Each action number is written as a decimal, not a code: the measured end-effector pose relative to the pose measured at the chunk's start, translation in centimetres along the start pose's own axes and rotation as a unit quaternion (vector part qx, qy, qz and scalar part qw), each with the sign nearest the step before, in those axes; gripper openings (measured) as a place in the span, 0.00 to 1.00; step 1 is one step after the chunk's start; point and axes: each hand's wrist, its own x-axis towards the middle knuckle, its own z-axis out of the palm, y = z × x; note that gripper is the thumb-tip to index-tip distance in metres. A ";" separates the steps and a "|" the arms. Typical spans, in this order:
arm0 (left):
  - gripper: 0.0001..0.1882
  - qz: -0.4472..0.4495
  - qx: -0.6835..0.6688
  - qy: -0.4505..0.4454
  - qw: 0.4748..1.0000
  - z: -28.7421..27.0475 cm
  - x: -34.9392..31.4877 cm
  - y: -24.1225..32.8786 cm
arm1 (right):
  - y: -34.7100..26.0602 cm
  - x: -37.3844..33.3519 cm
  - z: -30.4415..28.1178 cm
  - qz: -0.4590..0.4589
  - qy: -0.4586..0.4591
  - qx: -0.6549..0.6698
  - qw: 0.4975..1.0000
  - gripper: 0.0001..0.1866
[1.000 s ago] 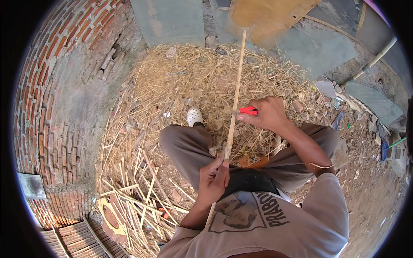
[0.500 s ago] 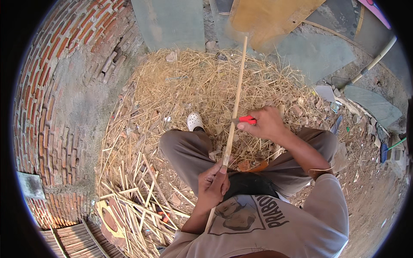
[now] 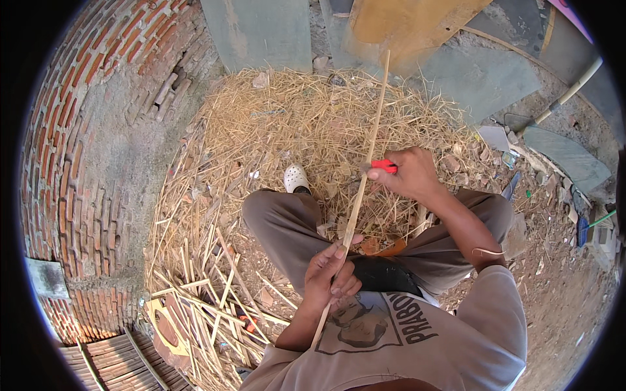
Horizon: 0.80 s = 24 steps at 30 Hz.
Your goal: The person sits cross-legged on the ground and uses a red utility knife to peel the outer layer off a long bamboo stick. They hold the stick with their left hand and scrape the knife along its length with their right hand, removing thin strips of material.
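Note:
A long pale strip of wood or bamboo (image 3: 357, 207) slants from beside my torso up and away over the straw. My left hand (image 3: 330, 272) is closed around its lower part, close to my lap. In my right hand (image 3: 412, 172) is a red-handled knife (image 3: 384, 165), gripped in closed fingers. Its short blade meets the strip about midway along the part beyond my left hand. The strip's near end runs back under my left forearm, partly hidden.
Cut strips (image 3: 210, 306) lie heaped at my left, with something orange and black (image 3: 248, 320) among them. Straw shavings (image 3: 293, 124) cover the ground ahead. A brick wall (image 3: 72, 195) rises at the left; flat grey sheets (image 3: 479, 81) lie at the far side.
The strip's far end has swung to the right. My right hand and the knife have moved slightly right and away from me; my left hand's fingers have shifted on the strip.

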 end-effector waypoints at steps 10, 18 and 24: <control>0.22 -0.039 -0.160 -0.069 0.984 -0.9 0.1 -0.2 | -1.0 -0.7 -0.1 -0.011 -0.010 0.015 1.000 0.32; 0.23 -0.057 -0.316 -0.138 0.937 -2.3 0.8 -1.3 | -4.2 -2.2 -0.6 -0.091 -0.058 0.022 0.994 0.32; 0.23 -0.043 -0.233 -0.090 0.967 -1.4 0.9 -0.7 | -1.9 -0.8 0.1 -0.005 -0.025 -0.033 0.999 0.34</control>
